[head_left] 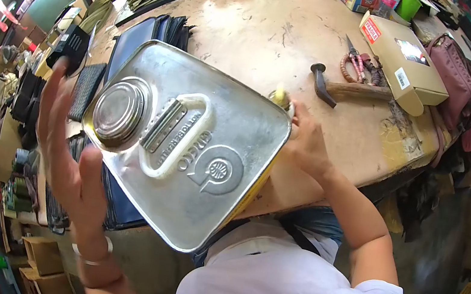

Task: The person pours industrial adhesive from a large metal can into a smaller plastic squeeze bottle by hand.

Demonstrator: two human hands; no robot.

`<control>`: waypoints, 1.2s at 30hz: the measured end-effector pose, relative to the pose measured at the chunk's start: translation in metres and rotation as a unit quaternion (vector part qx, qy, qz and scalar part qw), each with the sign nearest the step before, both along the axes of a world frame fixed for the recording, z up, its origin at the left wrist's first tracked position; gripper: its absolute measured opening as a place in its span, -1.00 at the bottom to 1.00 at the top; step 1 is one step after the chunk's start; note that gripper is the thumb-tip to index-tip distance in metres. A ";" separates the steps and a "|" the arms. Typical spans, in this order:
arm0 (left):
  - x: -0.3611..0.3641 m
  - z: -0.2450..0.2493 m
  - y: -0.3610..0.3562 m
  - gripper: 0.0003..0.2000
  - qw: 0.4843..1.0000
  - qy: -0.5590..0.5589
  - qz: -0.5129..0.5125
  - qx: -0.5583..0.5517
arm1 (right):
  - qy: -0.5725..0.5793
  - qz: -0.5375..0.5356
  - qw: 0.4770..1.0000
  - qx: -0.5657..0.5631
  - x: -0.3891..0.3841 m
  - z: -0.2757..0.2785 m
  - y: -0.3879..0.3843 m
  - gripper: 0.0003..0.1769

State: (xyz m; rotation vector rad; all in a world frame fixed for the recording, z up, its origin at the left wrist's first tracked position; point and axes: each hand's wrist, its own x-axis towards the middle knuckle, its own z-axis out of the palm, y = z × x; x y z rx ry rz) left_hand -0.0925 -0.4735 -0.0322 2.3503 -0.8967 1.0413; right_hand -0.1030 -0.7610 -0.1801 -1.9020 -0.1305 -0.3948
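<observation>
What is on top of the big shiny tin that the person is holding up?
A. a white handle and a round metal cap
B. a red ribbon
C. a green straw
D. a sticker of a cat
A: the top of the tin faces the camera and shows a white handle beside a round metal cap.

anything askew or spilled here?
Yes: the metal can is tipped steeply, its top facing the camera, held between the left hand and right hand over the table edge. Its cap looks closed; no spill visible. The table is scuffed and stained near the hammer.
</observation>
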 end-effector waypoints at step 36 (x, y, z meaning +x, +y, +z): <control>0.014 -0.041 -0.069 -0.47 0.906 0.286 -0.305 0.064 | 0.090 0.245 0.965 -0.007 -0.047 0.030 0.020 -0.31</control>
